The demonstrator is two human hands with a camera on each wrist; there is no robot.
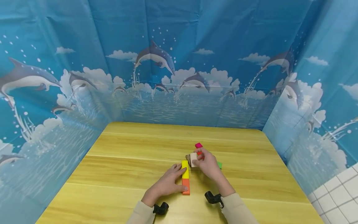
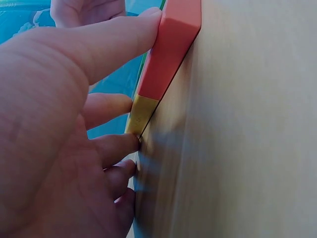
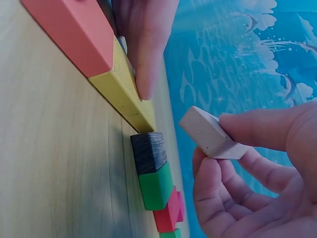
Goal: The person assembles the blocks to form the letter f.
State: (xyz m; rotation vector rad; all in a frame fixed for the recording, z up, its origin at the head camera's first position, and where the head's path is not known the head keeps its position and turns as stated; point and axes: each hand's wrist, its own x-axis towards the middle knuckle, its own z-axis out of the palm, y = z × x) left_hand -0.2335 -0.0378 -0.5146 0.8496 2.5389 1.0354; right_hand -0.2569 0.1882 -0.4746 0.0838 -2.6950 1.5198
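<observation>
Head view: the left hand [image 1: 169, 181], fingers relaxed and extended, touches the yellow block [image 1: 185, 165] and, at that block's six o'clock, the orange block [image 1: 185, 183] with its thumb; the right hand [image 1: 207, 165] pinches the pale block [image 1: 193, 159], raised above the table [image 1: 120, 174] toward the yellow block's one o'clock, near the dark block [image 1: 188, 159]; a pink block [image 1: 198, 145] lies farther off at one o'clock

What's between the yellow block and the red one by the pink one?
A dark block, then a green block, seen in the right wrist view. In the head view, the right hand partly covers that stretch.
</observation>
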